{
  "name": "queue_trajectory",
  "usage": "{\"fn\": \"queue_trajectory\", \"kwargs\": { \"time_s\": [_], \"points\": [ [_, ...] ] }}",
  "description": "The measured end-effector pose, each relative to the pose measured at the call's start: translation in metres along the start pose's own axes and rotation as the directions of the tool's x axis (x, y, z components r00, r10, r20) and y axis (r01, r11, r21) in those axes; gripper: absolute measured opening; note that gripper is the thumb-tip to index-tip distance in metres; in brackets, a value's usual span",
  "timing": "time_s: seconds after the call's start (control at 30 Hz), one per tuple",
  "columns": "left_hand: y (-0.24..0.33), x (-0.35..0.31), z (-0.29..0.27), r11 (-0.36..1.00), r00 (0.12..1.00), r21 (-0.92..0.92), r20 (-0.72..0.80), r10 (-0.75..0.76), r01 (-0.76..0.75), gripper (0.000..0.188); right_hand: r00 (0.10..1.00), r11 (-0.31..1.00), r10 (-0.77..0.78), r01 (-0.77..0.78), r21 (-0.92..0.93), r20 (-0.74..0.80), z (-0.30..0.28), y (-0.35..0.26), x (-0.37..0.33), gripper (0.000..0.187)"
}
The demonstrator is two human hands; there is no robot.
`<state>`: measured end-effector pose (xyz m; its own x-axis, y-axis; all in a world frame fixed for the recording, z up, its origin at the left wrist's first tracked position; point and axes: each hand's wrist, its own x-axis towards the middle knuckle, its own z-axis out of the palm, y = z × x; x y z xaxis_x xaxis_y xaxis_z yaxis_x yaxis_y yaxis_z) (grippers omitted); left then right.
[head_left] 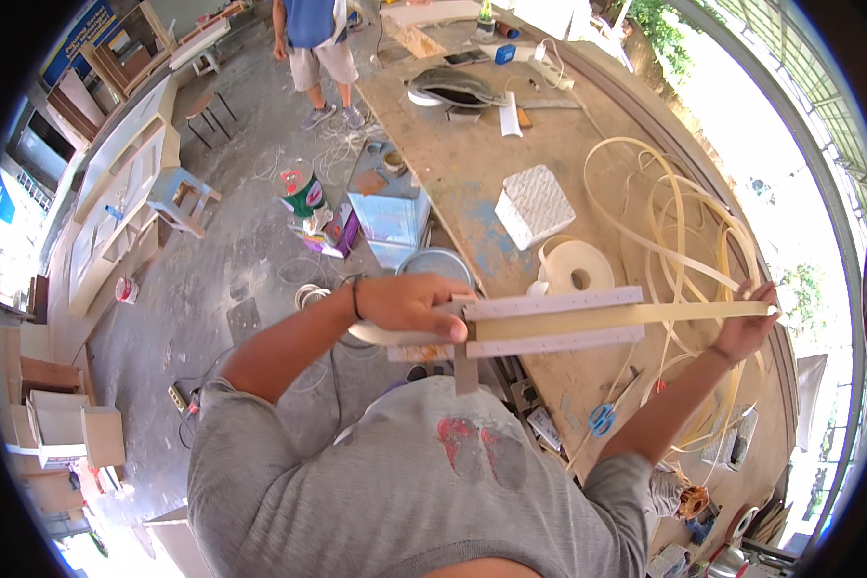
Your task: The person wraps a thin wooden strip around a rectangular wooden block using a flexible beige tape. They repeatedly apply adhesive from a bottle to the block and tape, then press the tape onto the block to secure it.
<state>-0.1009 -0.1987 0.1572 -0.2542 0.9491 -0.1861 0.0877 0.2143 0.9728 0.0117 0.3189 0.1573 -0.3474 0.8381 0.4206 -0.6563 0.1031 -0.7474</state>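
Observation:
In front of my chest is a slotted guide board [549, 330] with two pale rails and a crosspiece at its left end. My left hand [416, 303] is closed around that end, thumb resting on the crosspiece. A long cream edging strip [689, 312] lies between the rails and runs out to the right. My right hand [748, 326] pinches the strip near the table's far right side. A paler band shows below my left hand, partly hidden by it. Loose loops of similar strip [684, 217] are heaped beyond my right hand.
The wooden table [453, 169] carries a white roll of tape [580, 272], a marbled white block [536, 205] and blue scissors [602, 419]. Left of it stand a blue-grey metal box [390, 212] and a paint can [302, 191]. A person [320, 58] stands at the back.

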Motion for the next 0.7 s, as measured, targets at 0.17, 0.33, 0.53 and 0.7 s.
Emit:
{"fn": "queue_trajectory", "kwargs": {
  "time_s": [0.17,0.33,0.53,0.7],
  "points": [
    [-0.003,-0.013,-0.015,0.997,0.997,0.020,-0.023,-0.073,0.074,0.067,0.983,0.914,0.146,-0.093,0.395,-0.108,-0.118,0.044,0.112,0.057],
    [-0.013,0.003,-0.018,0.982,0.996,0.165,-0.043,-0.082,0.088,0.065,0.795,0.747,0.342,-0.553,0.369,0.500,-0.096,0.099,-0.002,0.101],
    [0.002,0.019,-0.009,0.991,0.998,0.125,-0.051,-0.045,0.051,0.063,0.744,0.622,0.451,-0.658,0.424,0.492,0.050,0.074,-0.164,0.075],
    [0.003,0.035,-0.005,0.982,0.997,0.184,-0.070,-0.030,0.042,0.069,0.802,0.689,0.281,-0.551,0.471,0.527,0.082,0.053,-0.187,0.057]
  ]
}}
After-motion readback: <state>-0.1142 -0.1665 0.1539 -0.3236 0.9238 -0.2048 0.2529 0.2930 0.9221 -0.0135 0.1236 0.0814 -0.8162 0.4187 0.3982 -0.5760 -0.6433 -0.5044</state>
